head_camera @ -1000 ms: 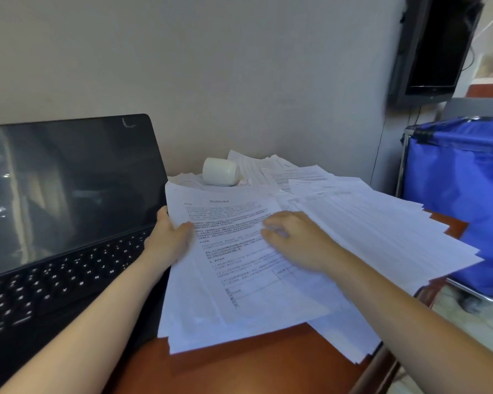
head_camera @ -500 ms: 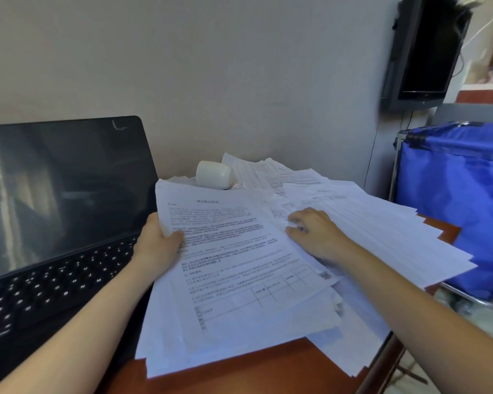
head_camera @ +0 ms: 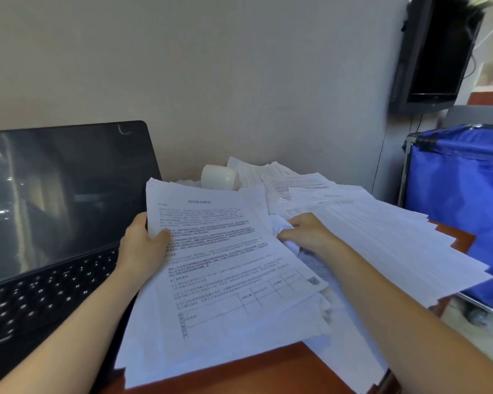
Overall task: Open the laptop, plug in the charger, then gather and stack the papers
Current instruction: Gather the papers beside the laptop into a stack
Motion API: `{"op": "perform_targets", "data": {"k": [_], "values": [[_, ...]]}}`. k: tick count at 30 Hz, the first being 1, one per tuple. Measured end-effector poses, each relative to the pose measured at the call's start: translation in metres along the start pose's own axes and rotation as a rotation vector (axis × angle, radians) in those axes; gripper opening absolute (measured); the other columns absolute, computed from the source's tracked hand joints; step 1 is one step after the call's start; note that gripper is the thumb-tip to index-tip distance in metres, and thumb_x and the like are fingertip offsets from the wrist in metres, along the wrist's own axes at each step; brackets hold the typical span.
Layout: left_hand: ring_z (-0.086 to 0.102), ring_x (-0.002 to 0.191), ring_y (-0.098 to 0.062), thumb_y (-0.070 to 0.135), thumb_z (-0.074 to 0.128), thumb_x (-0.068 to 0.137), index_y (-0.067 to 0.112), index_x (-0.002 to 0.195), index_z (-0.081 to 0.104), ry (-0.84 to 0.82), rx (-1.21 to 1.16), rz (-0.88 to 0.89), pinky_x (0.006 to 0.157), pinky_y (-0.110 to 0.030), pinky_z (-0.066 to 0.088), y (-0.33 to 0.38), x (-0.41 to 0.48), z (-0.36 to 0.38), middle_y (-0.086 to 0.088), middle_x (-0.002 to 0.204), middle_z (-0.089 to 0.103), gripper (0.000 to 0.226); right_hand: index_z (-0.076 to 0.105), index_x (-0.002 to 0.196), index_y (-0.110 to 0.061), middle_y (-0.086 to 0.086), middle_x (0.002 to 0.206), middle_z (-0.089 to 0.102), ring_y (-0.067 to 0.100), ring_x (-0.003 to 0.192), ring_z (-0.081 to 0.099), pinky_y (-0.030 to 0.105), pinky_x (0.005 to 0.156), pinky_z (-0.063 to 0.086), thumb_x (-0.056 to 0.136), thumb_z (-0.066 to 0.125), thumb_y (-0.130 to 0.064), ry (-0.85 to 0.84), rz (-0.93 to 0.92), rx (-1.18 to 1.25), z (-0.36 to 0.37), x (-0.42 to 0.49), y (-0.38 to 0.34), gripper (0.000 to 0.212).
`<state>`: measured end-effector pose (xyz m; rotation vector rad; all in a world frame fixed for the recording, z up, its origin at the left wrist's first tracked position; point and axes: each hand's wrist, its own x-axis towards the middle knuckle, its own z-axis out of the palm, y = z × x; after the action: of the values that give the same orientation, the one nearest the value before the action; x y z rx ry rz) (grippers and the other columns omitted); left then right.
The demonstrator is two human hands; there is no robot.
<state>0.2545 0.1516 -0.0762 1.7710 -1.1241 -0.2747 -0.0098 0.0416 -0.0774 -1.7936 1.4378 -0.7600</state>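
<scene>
The gathered stack [head_camera: 225,265] sits in the middle of the frame. Its printed top sheet faces up and its long axis runs from the centre down toward the bottom edge, tilted a little. Its lower end overhangs the reddish worktop [head_camera: 254,373]. The left hand [head_camera: 143,245] holds it by the left edge, thumb pressed on the top page and fingers hidden underneath.

The loose sheets [head_camera: 382,245] lie to the right of the stack and slightly higher in the frame. They are fanned out and overlapping. Their long sides slope toward the lower right, and their far corners stick out past the worktop's right edge. So the fan lies across the stack rather than in line with it, and I'd say those pages need turning as well as pulling in before they will square up.

The right hand [head_camera: 305,231] is plainly the nearer one. It sits at the seam between the stack and the fan, with its fingers curled into a bunched, crumpled bit of the loose paper. The left hand is busy steadying the pile.

The laptop [head_camera: 54,223] stands open at the left of the frame, touching or just beside the stack. A white roll [head_camera: 219,176] lies on its side behind the papers near the wall. A blue cart [head_camera: 461,209] stands at the right edge.
</scene>
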Motion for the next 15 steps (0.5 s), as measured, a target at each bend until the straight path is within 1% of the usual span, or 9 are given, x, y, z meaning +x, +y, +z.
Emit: {"op": "perform_targets", "data": {"k": [1, 2, 3, 5, 8, 11, 12, 13, 15], "values": [[0.058, 0.101, -0.025, 0.012, 0.055, 0.091, 0.012, 0.12, 0.052, 0.008, -0.012, -0.001, 0.087, -0.041, 0.048, -0.001, 0.0, 0.0, -0.002, 0.112, 0.061, 0.03, 0.041, 0.055, -0.016, -0.002, 0.053, 0.038, 0.016, 0.055, 0.037, 0.026, 0.053, 0.023, 0.074, 0.064, -0.012, 0.046, -0.03, -0.033, 0.003, 0.001, 0.002, 0.031], [0.058, 0.1, -0.024, 0.011, 0.055, 0.091, 0.012, 0.12, 0.052, 0.016, -0.02, 0.005, 0.086, -0.039, 0.048, -0.001, 0.0, 0.0, -0.001, 0.109, 0.06, 0.029, 0.05, 0.062, -0.012, 0.0, 0.061, 0.046, 0.018, 0.062, 0.043, 0.027, 0.057, 0.026, 0.075, 0.065, -0.016, 0.086, -0.071, -0.107, 0.004, 0.0, 0.004, 0.021], [0.058, 0.099, -0.023, 0.011, 0.055, 0.091, 0.012, 0.119, 0.053, 0.022, -0.026, 0.012, 0.085, -0.038, 0.047, -0.001, 0.0, 0.0, 0.001, 0.107, 0.06, 0.028, 0.058, 0.074, -0.009, 0.002, 0.072, 0.054, 0.02, 0.072, 0.049, 0.028, 0.061, 0.031, 0.077, 0.066, -0.021, 0.103, -0.096, -0.189, 0.005, -0.001, 0.005, 0.015], [0.058, 0.098, -0.023, 0.011, 0.055, 0.091, 0.012, 0.117, 0.054, 0.028, -0.038, 0.022, 0.084, -0.039, 0.048, -0.001, 0.001, 0.0, 0.002, 0.105, 0.059, 0.026, 0.061, 0.093, -0.008, 0.0, 0.089, 0.059, 0.022, 0.088, 0.054, 0.029, 0.068, 0.036, 0.079, 0.067, -0.029, 0.097, -0.102, -0.254, 0.001, -0.002, 0.008, 0.026], [0.061, 0.097, -0.025, 0.012, 0.056, 0.091, 0.014, 0.116, 0.054, 0.024, -0.041, 0.013, 0.086, -0.044, 0.051, -0.002, 0.002, -0.002, 0.001, 0.104, 0.06, 0.025, 0.055, 0.105, -0.016, -0.001, 0.097, 0.059, 0.023, 0.098, 0.054, 0.028, 0.07, 0.037, 0.08, 0.066, -0.035, 0.135, -0.092, -0.278, -0.008, 0.0, 0.008, 0.033], [0.063, 0.097, -0.027, 0.012, 0.057, 0.091, 0.017, 0.112, 0.054, 0.016, -0.061, -0.012, 0.087, -0.049, 0.052, -0.002, 0.002, -0.002, 0.0, 0.105, 0.062, 0.022, 0.048, 0.127, -0.017, 0.004, 0.121, 0.056, 0.028, 0.113, 0.051, 0.028, 0.078, 0.036, 0.082, 0.065, -0.038, 0.129, -0.065, -0.332, -0.007, 0.007, 0.012, 0.053], [0.063, 0.097, -0.027, 0.012, 0.057, 0.091, 0.018, 0.11, 0.054, 0.016, -0.068, -0.017, 0.087, -0.049, 0.052, -0.002, 0.001, -0.002, 0.0, 0.105, 0.062, 0.021, 0.048, 0.129, -0.016, 0.004, 0.123, 0.056, 0.027, 0.114, 0.051, 0.029, 0.079, 0.037, 0.082, 0.066, -0.038, 0.127, -0.062, -0.309, -0.006, 0.007, 0.012, 0.055], [0.063, 0.096, -0.027, 0.012, 0.057, 0.091, 0.019, 0.108, 0.054, 0.017, -0.071, -0.019, 0.087, -0.049, 0.052, -0.001, 0.0, -0.001, -0.001, 0.105, 0.062, 0.02, 0.053, 0.125, -0.015, 0.004, 0.12, 0.059, 0.026, 0.111, 0.053, 0.029, 0.08, 0.038, 0.082, 0.066, -0.037, 0.121, -0.065, -0.254, -0.005, 0.009, 0.014, 0.05], [0.063, 0.097, -0.027, 0.012, 0.057, 0.091, 0.019, 0.108, 0.053, 0.02, -0.075, -0.023, 0.088, -0.049, 0.052, 0.0, -0.001, -0.001, 0.0, 0.105, 0.062, 0.02, 0.063, 0.105, -0.012, 0.006, 0.101, 0.067, 0.021, 0.094, 0.059, 0.029, 0.075, 0.042, 0.081, 0.068, -0.029, 0.078, -0.1, -0.044, -0.005, 0.004, 0.013, 0.029]]}}
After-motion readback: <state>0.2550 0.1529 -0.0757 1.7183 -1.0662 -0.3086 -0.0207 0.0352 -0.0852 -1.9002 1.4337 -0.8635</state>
